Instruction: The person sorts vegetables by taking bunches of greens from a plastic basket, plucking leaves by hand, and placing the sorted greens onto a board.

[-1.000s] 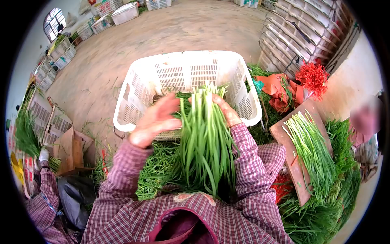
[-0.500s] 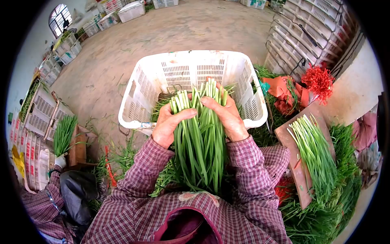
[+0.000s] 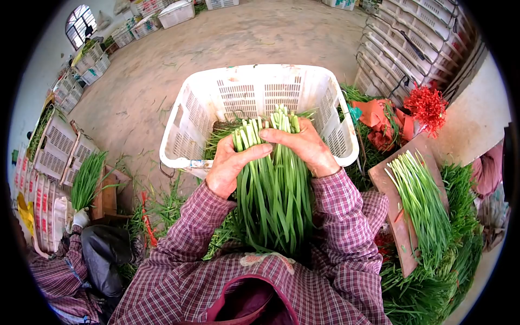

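Note:
Both of my hands grip one thick bunch of garlic chives [image 3: 273,189], pale cut ends pointing away from me and green leaves hanging toward my lap. My left hand [image 3: 230,165] wraps the bunch's left side, thumb lying across the stems. On the right side, my right hand [image 3: 310,149] is closed round it, its thumb reaching over the top close to the left thumb. The fingers underneath are hidden by the stems. Just beyond the hands stands a white plastic crate [image 3: 254,86], with more greens inside; the bunch's cut ends are over its near part.
At right, a board [image 3: 398,227] carries another bunch of chives [image 3: 420,206], beside red ties [image 3: 426,110] and a heap of greens [image 3: 417,295]. Stacked crates [image 3: 406,49] rise behind. At left, a co-worker's gloved hand [image 3: 81,218] holds chives [image 3: 89,181] near a wooden box [image 3: 105,197].
My hands have come closer together round the chives, the right thumb moving left over the stems. The hanging leaves have shifted slightly right. The co-worker's chives now lean more to the right.

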The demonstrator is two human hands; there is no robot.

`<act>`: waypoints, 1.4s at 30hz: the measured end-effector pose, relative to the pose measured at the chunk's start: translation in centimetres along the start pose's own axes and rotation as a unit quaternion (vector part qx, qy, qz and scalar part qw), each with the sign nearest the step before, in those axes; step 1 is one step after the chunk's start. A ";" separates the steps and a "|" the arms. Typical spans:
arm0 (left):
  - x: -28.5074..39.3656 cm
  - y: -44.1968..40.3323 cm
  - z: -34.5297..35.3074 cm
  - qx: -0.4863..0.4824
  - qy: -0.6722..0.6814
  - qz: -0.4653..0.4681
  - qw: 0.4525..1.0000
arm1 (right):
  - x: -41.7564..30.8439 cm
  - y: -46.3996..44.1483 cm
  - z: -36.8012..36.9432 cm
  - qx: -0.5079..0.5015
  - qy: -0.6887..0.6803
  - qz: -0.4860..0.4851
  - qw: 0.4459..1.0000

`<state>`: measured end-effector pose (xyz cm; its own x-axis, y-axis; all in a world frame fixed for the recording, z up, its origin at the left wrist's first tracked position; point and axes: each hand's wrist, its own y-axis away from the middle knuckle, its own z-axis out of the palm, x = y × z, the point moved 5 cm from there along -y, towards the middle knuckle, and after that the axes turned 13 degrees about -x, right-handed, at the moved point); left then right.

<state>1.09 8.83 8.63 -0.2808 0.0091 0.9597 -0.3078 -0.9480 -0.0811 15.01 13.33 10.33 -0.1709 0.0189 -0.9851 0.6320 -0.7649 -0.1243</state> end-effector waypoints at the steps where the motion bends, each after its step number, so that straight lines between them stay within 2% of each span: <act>1: -0.2 0.0 0.0 -0.009 0.014 -0.005 1.000 | 0.1 0.0 0.0 0.001 0.000 0.000 1.000; 4: -1.0 -0.1 -0.4 0.007 0.095 -0.006 0.995 | 0.3 0.0 0.0 -0.002 -0.007 -0.005 1.000; 12: 0.7 0.4 -0.7 0.056 0.137 0.055 0.987 | -0.9 -0.1 1.2 0.046 -0.024 -0.063 0.997; 20: 2.1 0.0 -1.1 0.063 0.088 0.075 0.991 | -2.3 -0.8 1.6 0.008 0.060 -0.080 0.995; 22: 4.5 0.1 -2.9 0.011 0.095 0.075 0.993 | -3.4 -0.2 -0.1 0.080 0.083 -0.055 0.992; 24: 8.1 0.8 -6.9 0.037 0.078 0.120 0.989 | -5.2 1.1 -2.7 0.182 0.044 -0.081 0.979; 25: 10.0 1.7 -9.5 0.055 0.080 0.120 0.988 | -4.8 1.2 -5.2 0.214 0.019 -0.144 0.966; 27: 13.8 3.4 -14.7 0.073 0.135 0.173 0.973 | -4.5 2.7 -10.2 0.256 0.027 -0.140 0.956; 29: 17.5 4.9 -18.9 0.085 0.068 0.256 0.961 | -5.3 4.1 -12.3 0.326 0.070 -0.163 0.928; 31: 19.8 5.3 -21.2 0.046 0.047 0.286 0.956 | -7.3 4.2 -11.0 0.335 0.072 -0.214 0.915; 32: 20.5 5.2 -21.6 0.034 0.015 0.289 0.956 | -7.8 3.8 -10.5 0.333 0.072 -0.215 0.915; 35: 20.9 3.6 -17.1 -0.017 -0.063 0.271 0.960 | -10.6 2.5 -6.1 0.272 0.210 -0.179 0.922; 37: 19.4 1.9 -12.8 -0.085 -0.070 0.240 0.965 | -10.6 0.1 -2.6 0.177 0.159 -0.194 0.952; 39: 16.8 0.3 -9.2 -0.124 0.034 0.179 0.975 | -10.0 -1.7 0.5 0.083 0.071 -0.191 0.976; 41: 13.5 -0.9 -6.1 -0.182 0.126 0.120 0.968 | -9.2 -2.2 3.2 -0.013 -0.002 -0.107 0.994; 42: 11.5 -1.3 -5.0 -0.175 0.210 0.062 0.960 | -8.7 -2.7 4.1 -0.023 -0.010 -0.137 0.990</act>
<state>-6.31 11.72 18.41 -0.6546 0.1002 0.7493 -0.5137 -0.7861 -0.3437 11.69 12.60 19.71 -0.3557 0.2092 -0.9109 0.5939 -0.7019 -0.3932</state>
